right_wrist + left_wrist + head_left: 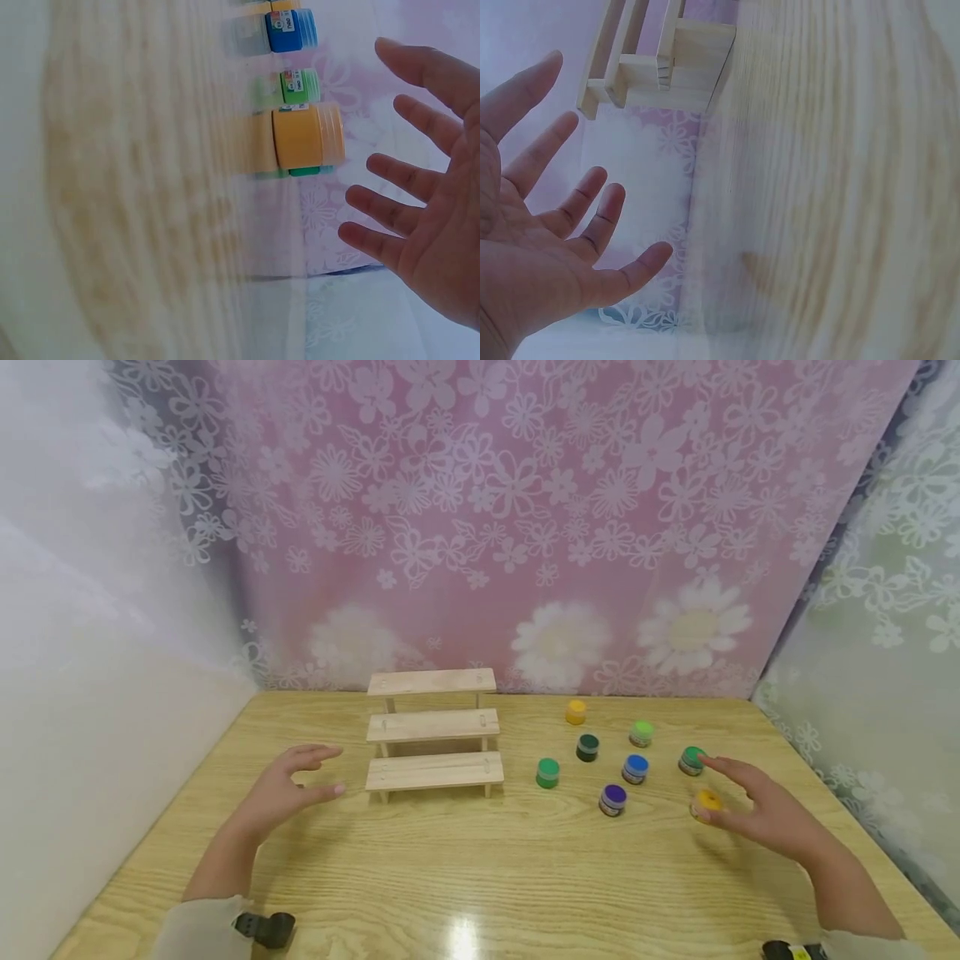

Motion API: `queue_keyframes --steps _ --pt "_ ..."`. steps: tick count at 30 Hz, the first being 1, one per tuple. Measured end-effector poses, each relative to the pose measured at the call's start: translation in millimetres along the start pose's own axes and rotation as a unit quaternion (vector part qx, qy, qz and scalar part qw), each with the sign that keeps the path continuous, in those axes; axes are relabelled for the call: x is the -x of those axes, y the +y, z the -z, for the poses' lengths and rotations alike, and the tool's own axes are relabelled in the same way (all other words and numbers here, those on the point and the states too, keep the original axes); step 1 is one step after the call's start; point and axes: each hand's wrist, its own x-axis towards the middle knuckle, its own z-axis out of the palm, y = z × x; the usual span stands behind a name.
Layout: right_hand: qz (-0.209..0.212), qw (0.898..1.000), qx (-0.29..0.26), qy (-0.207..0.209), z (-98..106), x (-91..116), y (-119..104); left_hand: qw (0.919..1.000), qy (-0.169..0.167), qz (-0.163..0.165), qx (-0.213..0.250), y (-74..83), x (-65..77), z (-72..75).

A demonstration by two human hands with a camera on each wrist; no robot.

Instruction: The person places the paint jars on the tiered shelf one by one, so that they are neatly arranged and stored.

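Note:
My left hand [281,789] hovers over the table left of a three-step wooden stand [435,770], fingers spread and holding nothing. In the left wrist view the fingers of that hand [547,247] are apart from the stand [697,67]. My right hand [772,810] is held near a yellow-orange paint jar [707,803] and a green paint jar [692,761]. From the right wrist, the yellow-orange jar [300,139] stands upright on the table, with a gap between it and the spread fingers of the right hand [427,195].
Left of the right hand stand several more lidded paint jars: purple [612,799], blue [635,768], light green [641,733], dark green [587,747], green [547,772] and orange [575,712]. A floral curtain [510,527] hangs behind the wooden table [450,877].

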Motion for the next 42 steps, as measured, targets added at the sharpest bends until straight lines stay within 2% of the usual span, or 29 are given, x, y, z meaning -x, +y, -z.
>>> queue_keyframes --steps 8,13,20,29,34,42 --pt "-0.016 1.0 -0.017 -0.01 -0.8 6.6 13.5 0.9986 -0.009 0.027 0.044 -3.1 -5.8 -3.6" --pt "-0.034 0.998 -0.051 -0.02 -0.2 7.6 21.5 0.9962 -0.026 0.036 0.075 -7.0 -11.0 -7.3" --pt "-0.056 0.994 -0.085 -0.043 -0.1 6.9 26.2 0.9842 -0.049 0.068 0.156 -8.3 -19.2 -16.9" --pt "-0.058 0.992 -0.087 -0.065 -1.0 1.2 31.9 0.968 -0.075 0.07 0.229 -10.3 -27.3 -27.2" --pt "-0.07 0.99 -0.105 -0.067 -0.5 -1.0 37.3 0.9641 -0.085 0.077 0.239 -13.1 -32.0 -29.5" --pt "-0.094 0.981 -0.151 -0.078 2.8 -4.1 45.6 0.9689 -0.081 0.096 0.213 -11.4 -38.9 -32.3"
